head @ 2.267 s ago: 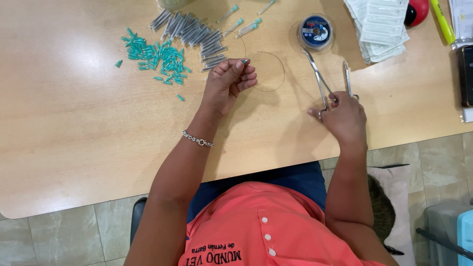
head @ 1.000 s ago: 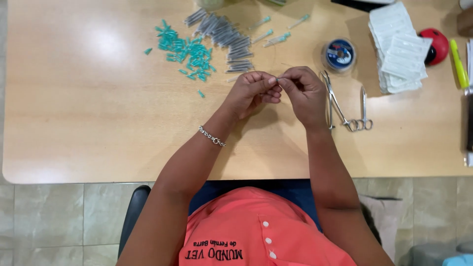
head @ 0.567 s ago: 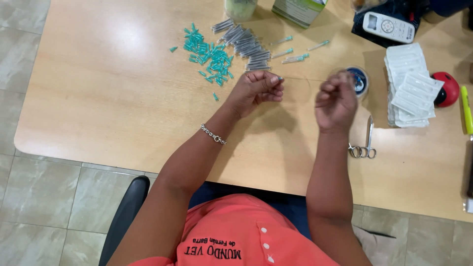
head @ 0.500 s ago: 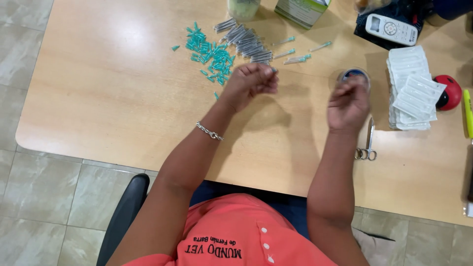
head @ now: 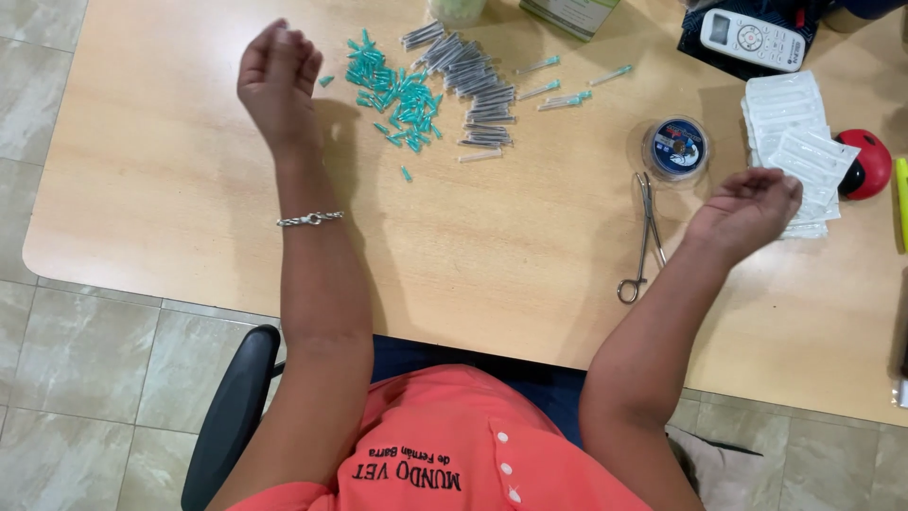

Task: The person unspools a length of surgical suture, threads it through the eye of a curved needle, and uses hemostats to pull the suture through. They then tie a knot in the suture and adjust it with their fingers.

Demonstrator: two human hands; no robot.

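- The left hand [head: 277, 80], in the upper left of the frame, is raised over the pale wooden worktop [head: 170, 180] with its fingers [head: 301, 59] curled in narrow; whether they pinch anything is too small to make out.
- The right hand [head: 747, 210], at the right of the frame, has its fingers loosely bent and turned away from the camera, so I cannot tell what, if anything, they hold; a fine thread between the hands is not visible.
- The hands' nearest things: the scatter of small teal plastic caps [head: 397, 95] lies just right of the left hand, with the heap of thin grey tubes [head: 473, 85] beside it in the upper middle.
- The steel scissor-handled forceps [head: 643, 232] lie flat on the worktop just left of the right hand, below the round clear spool of thread [head: 676, 149].
- The stack of white sealed packets [head: 790, 132] is partly covered by the right hand's fingertips; the red ball-shaped object [head: 865, 163] sits at its right edge.
- The white remote control [head: 754, 38] and the box at the top edge are cut off by the frame.
- Compared with half a second earlier, the hands have drawn far apart: the left has swung from the frame's centre to beyond the teal caps, the right has moved lower and outward.
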